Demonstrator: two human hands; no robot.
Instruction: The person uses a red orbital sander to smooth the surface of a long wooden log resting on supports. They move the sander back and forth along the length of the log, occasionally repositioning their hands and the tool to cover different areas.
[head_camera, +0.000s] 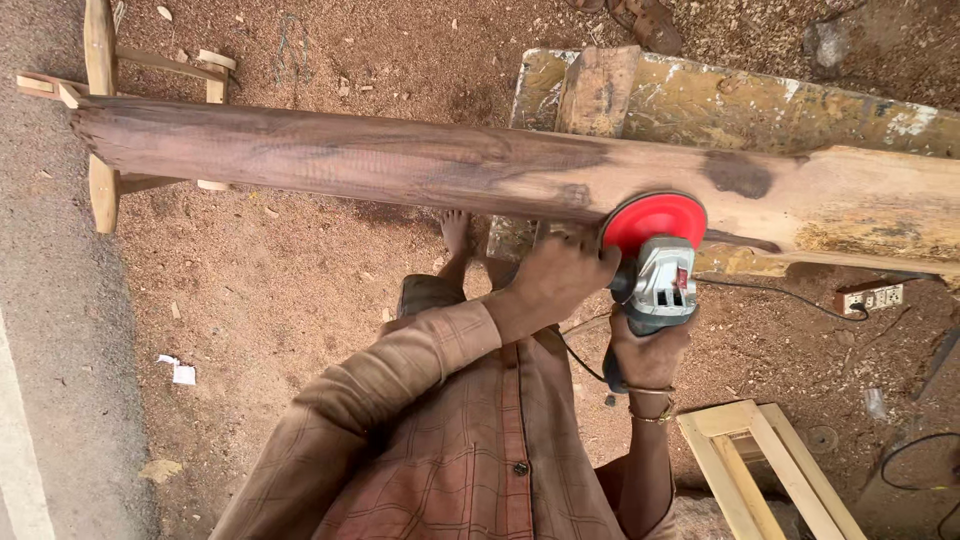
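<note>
A long rough wooden plank (400, 160) lies across the view, dark at the left and paler at the right. An angle grinder (662, 280) with a grey body and a red disc (652, 218) rests against the plank's near edge. My left hand (556, 278) grips the grinder's side, close to the disc. My right hand (648, 350) wraps around the grinder's rear body from below. A brown checked shirt sleeve covers my left arm.
The plank rests on a wooden trestle (100, 110) at the left and a yellow-stained bench (760, 100) at the right. A power strip (872, 297) with a cable lies on the sawdust ground. A pale wooden frame (760, 460) stands at the lower right.
</note>
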